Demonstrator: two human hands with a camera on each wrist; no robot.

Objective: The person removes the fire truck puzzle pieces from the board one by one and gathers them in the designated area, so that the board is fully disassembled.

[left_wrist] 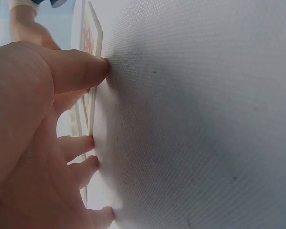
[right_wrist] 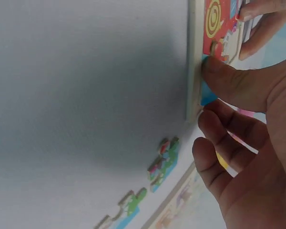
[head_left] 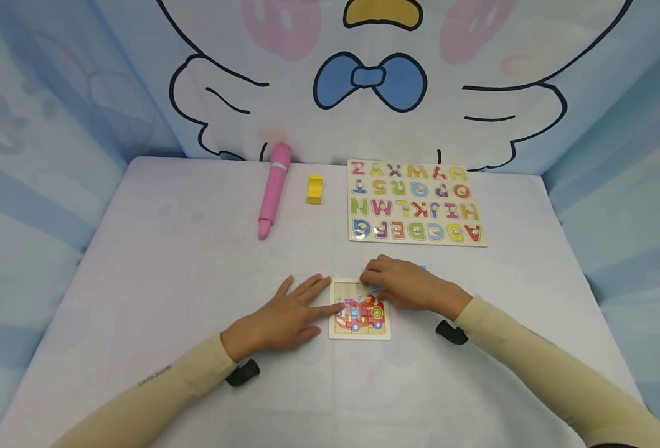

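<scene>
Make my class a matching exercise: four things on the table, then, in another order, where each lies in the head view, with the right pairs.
Things
1. pink pen-shaped toy
2. yellow block
3. alphabet board
4. puzzle tray

Places
a. right end of the far row
b. between left hand and right hand
c. left end of the far row
d. middle of the far row

Pairs: 1-c; 2-d; 3-a; 4-b
</scene>
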